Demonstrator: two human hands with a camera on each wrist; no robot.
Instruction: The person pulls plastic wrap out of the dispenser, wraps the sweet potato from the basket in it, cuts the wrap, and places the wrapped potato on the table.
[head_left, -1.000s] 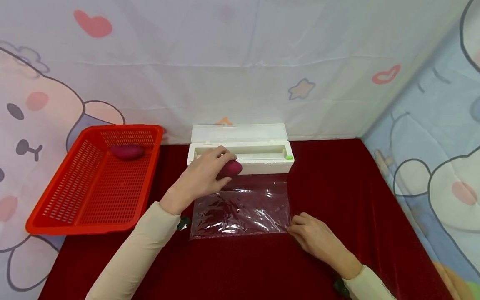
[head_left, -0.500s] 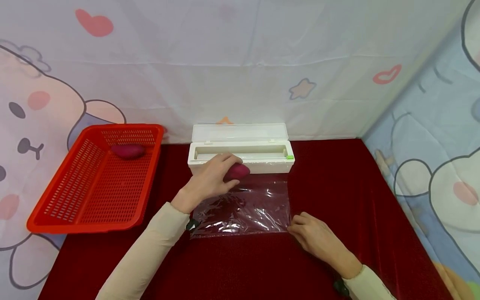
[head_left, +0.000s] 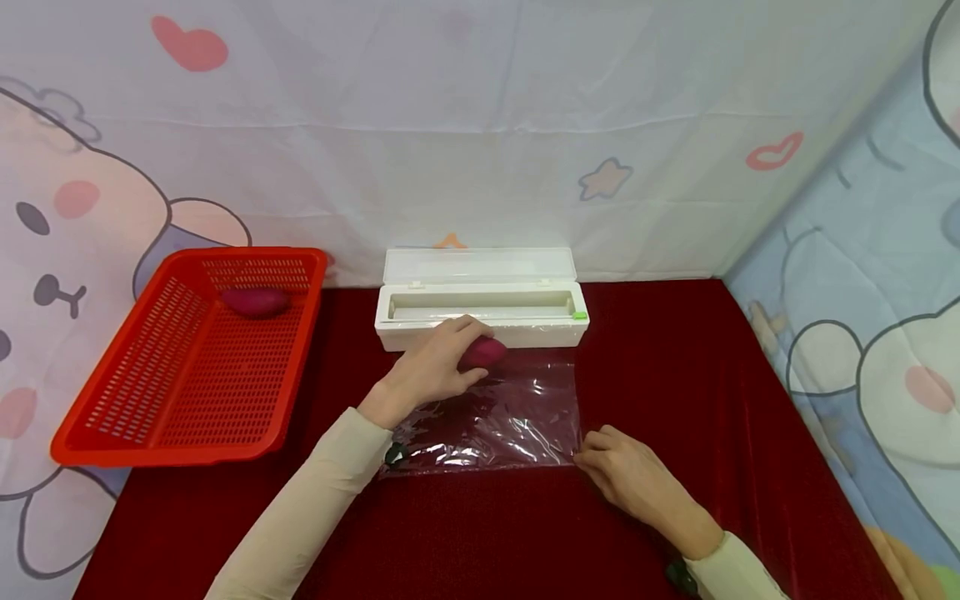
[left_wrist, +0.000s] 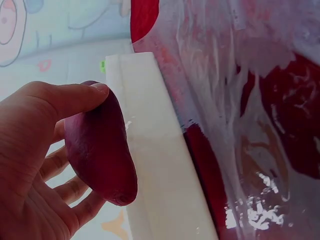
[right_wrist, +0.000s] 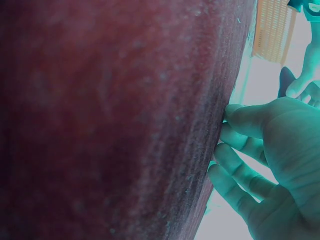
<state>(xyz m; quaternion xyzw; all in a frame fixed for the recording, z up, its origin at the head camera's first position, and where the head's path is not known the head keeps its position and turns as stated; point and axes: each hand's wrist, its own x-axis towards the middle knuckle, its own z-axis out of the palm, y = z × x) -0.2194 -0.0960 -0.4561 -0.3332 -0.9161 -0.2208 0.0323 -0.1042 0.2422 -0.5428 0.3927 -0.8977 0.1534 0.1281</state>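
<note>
My left hand (head_left: 437, 367) grips a purple sweet potato (head_left: 483, 353) over the far part of a sheet of clear plastic wrap (head_left: 517, 408). In the left wrist view, the thumb lies along one side of the sweet potato (left_wrist: 102, 150) and the fingers curl behind it. The wrap runs from a white dispenser box (head_left: 540, 335), whose lid stands raised, and lies spread over the red cloth. At the wrap's near right corner, my right hand (head_left: 637, 479) pinches the edge between thumb and fingers. The right wrist view shows those fingertips (right_wrist: 232, 111) low against the cloth.
To the left stands a red plastic basket (head_left: 292, 375) with another purple sweet potato (head_left: 255, 302) at its far end. A green slider (head_left: 579, 315) sits at the right end of the box. Printed fabric (head_left: 480, 133) hangs behind the table and along its sides.
My left hand has carried the sweet potato rightward and nearer, from in front of the box to over the wrap. The right hand stays at the wrap's corner.
</note>
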